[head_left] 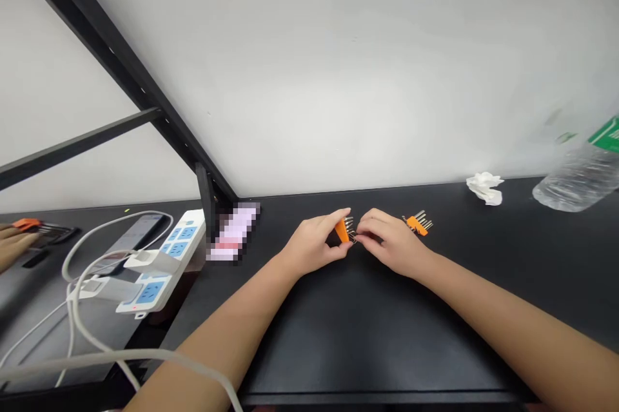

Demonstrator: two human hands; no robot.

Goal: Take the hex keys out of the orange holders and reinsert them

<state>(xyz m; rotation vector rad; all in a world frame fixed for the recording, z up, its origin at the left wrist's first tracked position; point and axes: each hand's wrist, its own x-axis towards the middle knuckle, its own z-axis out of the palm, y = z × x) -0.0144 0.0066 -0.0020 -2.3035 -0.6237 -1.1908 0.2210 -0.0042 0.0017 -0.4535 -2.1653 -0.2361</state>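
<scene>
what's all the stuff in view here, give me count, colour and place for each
Wall: 1, whitish, behind everything
Tabletops: 2, black, centre-right and left
Metal frame: 1, black, upper left
Hex key holders: 2, orange, middle and just right of it
Hex keys: several, silvery, in those holders
Tissue: 1, white, right, crumpled
Plastic bottle: 1, clear with green label, far right
Power strip: 1, white with blue sockets, left
Plug-in chargers: 2, white, on the strip
Cables: several, white, lower left
Smartphone: 1, dark, behind the strip
Pixelated item: 1, pinkish, right of the strip
Tool set: 1, orange and black, far left
Another person's hand: 1, left edge
Left hand, right hand: 1 each, bare, centre
</scene>
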